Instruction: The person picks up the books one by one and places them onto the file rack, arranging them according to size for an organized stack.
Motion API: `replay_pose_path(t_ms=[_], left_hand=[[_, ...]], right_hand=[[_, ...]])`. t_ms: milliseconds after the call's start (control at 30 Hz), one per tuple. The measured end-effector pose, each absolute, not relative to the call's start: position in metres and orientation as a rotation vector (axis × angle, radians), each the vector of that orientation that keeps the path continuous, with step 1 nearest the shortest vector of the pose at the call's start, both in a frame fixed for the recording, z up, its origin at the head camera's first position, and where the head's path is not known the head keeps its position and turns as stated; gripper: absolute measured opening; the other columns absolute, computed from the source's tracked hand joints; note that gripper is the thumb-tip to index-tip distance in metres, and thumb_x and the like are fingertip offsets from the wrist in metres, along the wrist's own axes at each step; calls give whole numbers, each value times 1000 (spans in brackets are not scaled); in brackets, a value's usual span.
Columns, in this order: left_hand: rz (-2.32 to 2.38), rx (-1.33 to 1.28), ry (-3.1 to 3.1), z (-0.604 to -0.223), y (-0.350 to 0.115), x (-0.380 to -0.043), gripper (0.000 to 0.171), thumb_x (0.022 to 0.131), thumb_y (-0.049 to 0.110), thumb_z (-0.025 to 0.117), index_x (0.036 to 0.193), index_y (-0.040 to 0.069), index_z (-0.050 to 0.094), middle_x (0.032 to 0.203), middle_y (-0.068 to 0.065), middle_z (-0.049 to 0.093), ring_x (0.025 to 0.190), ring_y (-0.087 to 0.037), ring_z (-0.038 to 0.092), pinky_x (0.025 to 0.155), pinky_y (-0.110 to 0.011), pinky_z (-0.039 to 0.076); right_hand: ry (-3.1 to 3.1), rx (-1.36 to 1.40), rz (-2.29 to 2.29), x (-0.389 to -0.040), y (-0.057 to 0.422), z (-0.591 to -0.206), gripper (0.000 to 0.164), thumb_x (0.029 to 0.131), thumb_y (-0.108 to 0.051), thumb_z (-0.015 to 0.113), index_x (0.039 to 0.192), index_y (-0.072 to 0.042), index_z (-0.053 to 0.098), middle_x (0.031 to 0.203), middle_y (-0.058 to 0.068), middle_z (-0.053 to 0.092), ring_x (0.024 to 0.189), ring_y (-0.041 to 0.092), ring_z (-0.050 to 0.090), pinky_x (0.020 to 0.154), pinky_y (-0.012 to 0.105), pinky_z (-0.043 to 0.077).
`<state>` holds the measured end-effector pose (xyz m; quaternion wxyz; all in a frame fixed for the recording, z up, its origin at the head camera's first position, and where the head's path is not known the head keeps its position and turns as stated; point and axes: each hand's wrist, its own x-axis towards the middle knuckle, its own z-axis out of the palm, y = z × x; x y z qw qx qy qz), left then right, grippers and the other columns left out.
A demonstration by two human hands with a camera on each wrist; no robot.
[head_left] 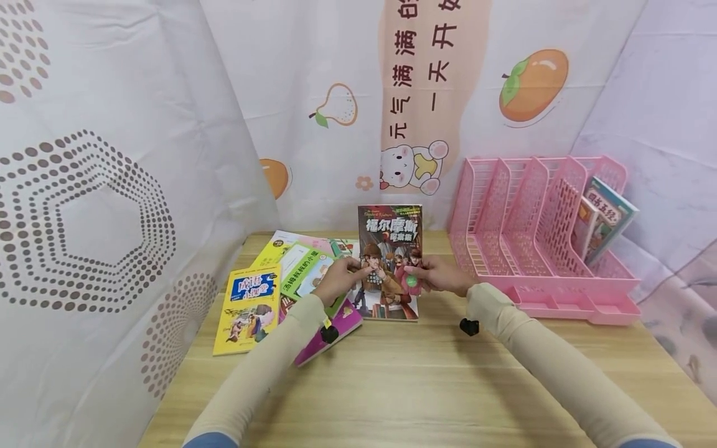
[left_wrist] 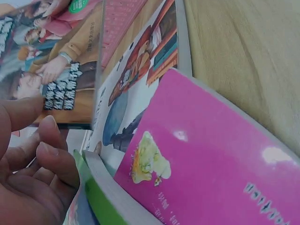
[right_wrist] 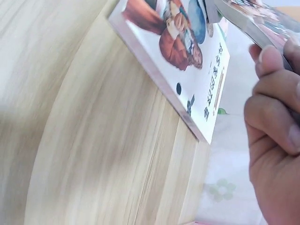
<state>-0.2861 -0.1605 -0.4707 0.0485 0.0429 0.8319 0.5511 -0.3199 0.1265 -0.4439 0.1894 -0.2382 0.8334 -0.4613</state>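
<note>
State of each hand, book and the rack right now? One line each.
Left hand, gripping dark-covered book
Right hand, gripping the same book
Dark-covered book, closed, raised
White-covered book, closed, lying flat
Magenta book, closed, lying down
Green book, lying down, partly covered
Front yellow book, closed, lying down
Pink rack, standing upright
Rack books, upright but tilted

Clock positions from the held book (head_left: 390, 261), marked "福尔摩斯": green book (head_left: 304, 271), 9 o'clock, "汤姆叔叔的小屋"; yellow book (head_left: 248, 310), between 8 and 9, "成语小课堂"; racked book (head_left: 610, 216), between 2 and 3, "四书五经"; curtain (head_left: 420, 74), 12, "元气满满的", "一天开".
</note>
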Motion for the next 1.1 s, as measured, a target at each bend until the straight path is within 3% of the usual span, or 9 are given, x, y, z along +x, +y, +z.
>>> replay_pose_path(t_ms=[233,400,533,633,900,1100], left_hand=[[1660,113,2505,-473,-153,-288,34,100,31,71,120,3,66,111,-13,67,92,-31,64,73,-38,56],[1637,141,2485,-472,-143,-290,27,102,25,67,118,3,69,103,-16,70,80,-31,66,65,-38,54],[1601,212,2494,-473,-133,-291,26,104,23,64,115,1,72,96,-12,70,68,-19,60,59,-34,49],[1595,271,2476,-472,-124,-290,27,105,23,62,113,-1,71,97,-18,70,63,-15,56,58,-33,46],[1594,337,2438,-469,-109,-290,28,104,28,63,109,1,72,101,-20,70,71,-25,60,60,-33,47],[1516,365,2499,-473,-100,-293,31,104,34,63,109,6,74,100,-15,71,65,-16,54,59,-30,45]], right_hand=[[2531,-719,-1297,-319,139,-439,57,105,-49,57,64,-9,57,55,5,54,47,12,36,49,28,34],[2550,-696,-1366,-318,149,-433,57,106,-47,55,66,-5,57,58,12,54,49,15,37,54,31,39],[2592,-674,-1396,-316,157,-428,57,106,-44,56,68,-2,60,61,18,58,51,16,42,57,32,42],[2630,-641,-1390,-314,164,-425,61,105,-48,56,70,1,62,66,25,60,51,17,42,53,31,38],[2763,-628,-1360,-313,177,-421,61,105,-51,54,65,-6,62,60,14,61,48,15,41,48,30,36],[2800,-613,-1413,-312,184,-420,59,105,-49,55,73,0,65,61,13,61,49,17,48,48,29,40]])
